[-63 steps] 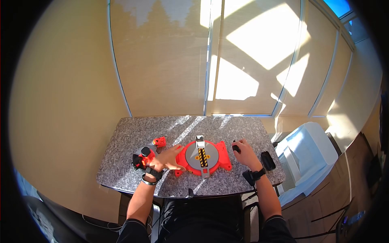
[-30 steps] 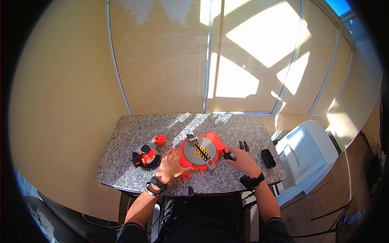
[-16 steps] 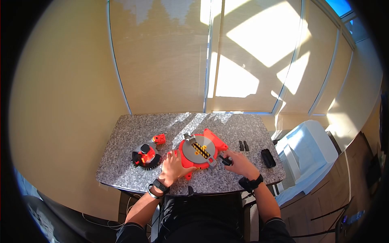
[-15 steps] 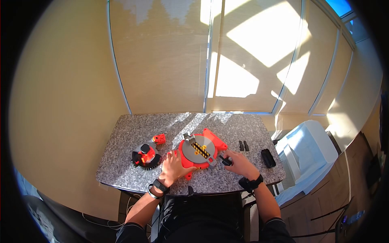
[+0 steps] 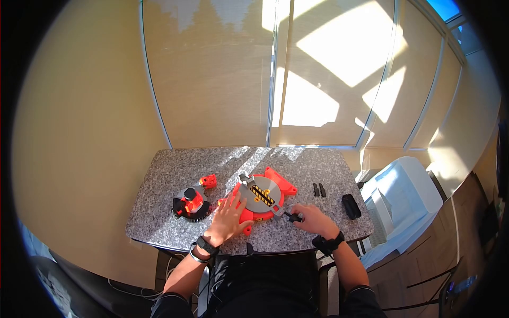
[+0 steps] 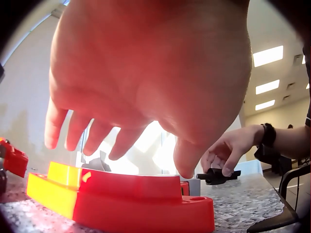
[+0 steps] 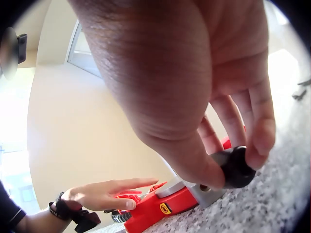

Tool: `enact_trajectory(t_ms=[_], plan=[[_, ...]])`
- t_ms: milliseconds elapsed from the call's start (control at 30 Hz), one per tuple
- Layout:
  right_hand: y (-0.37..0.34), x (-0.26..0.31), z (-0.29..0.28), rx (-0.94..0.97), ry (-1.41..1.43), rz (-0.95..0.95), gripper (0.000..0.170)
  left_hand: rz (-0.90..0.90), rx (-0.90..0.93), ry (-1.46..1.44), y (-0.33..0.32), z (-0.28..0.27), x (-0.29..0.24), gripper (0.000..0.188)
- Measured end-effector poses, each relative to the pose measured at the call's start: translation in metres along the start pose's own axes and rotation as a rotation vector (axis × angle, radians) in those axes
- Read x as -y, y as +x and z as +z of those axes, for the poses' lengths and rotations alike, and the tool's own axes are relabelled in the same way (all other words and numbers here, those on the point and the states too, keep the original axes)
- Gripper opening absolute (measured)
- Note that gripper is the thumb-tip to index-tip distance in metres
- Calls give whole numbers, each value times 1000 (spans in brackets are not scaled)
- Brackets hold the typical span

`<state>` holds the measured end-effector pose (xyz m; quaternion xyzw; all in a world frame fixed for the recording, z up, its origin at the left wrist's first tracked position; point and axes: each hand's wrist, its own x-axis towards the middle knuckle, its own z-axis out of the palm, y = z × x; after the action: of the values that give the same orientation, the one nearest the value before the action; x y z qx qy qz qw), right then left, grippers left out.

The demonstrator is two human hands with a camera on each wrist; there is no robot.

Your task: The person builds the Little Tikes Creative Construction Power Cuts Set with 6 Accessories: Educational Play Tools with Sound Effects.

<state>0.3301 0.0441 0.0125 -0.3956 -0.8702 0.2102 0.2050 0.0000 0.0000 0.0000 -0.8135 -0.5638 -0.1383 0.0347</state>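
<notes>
A red toy base (image 5: 275, 179) with a round grey turntable (image 5: 271, 187) and a black-and-yellow striped strip sits turned at an angle on the granite-patterned table. My left hand (image 5: 228, 220) lies with spread, straight fingers over its left side, fingertips at the turntable's edge. In the left wrist view the palm (image 6: 146, 73) is above the red rim. My right hand (image 5: 314, 220) pinches a black handle (image 5: 294, 217) between thumb and fingers. One end of this handle is right at the grey arm end (image 5: 278, 210) of the turntable. The right wrist view shows its rounded dark end (image 7: 238, 167).
Left of the base stands a red, grey and black toy saw head (image 5: 192, 204), with a small red-and-yellow block (image 5: 208, 182) behind it. Two slim black pieces (image 5: 319, 190) lie at the right, near a black case (image 5: 350, 206). A covered chair (image 5: 400, 206) stands beyond the table's right edge.
The base has turned so that its strip slants. My right hand has brought the black handle from the right to the grey arm end. The left hand's fingers have flattened toward the turntable.
</notes>
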Motion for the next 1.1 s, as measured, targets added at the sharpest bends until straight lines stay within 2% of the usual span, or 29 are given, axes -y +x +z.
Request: enact_trajectory(t_ms=[133,333,1100], plan=[[-2,2,0,14,-21,20,35,84,19,-75,2,3,1,68],[-4,3,8,15,-24,21,34,113,36,-126,2,-4,1,62],[-1,7,23,-68,15,54,33,144,51,-64,1,-7,0,66]])
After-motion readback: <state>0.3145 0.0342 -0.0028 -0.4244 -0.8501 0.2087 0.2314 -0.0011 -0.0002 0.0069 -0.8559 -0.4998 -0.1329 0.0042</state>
